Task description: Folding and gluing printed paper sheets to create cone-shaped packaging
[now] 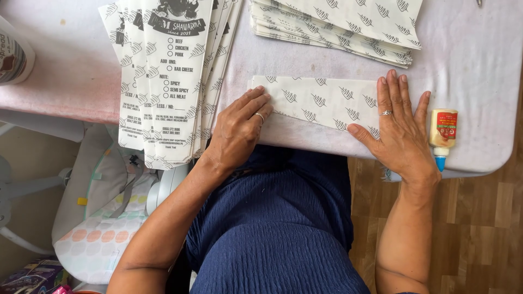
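I am pressing a folded paper sheet (321,103) flat on the table (479,71), near its front edge, right in front of me. My left hand (239,130) is lying on the sheet's left end, fingers stretched out and close together, gripping nothing, a ring on one finger. My right hand (400,128) is lying on the sheet's right end, palm down, fingers spread wide and open, thumb pointing left along the lower edge; it is also wearing a ring. A small glue bottle (442,133) is lying just beside my right hand, its blue tip pointing towards me. A fanned stack of printed bags (169,76) is lying to the left, overhanging the table edge. Another pile of patterned sheets (338,22) is sitting beyond the sheet, apart from it.
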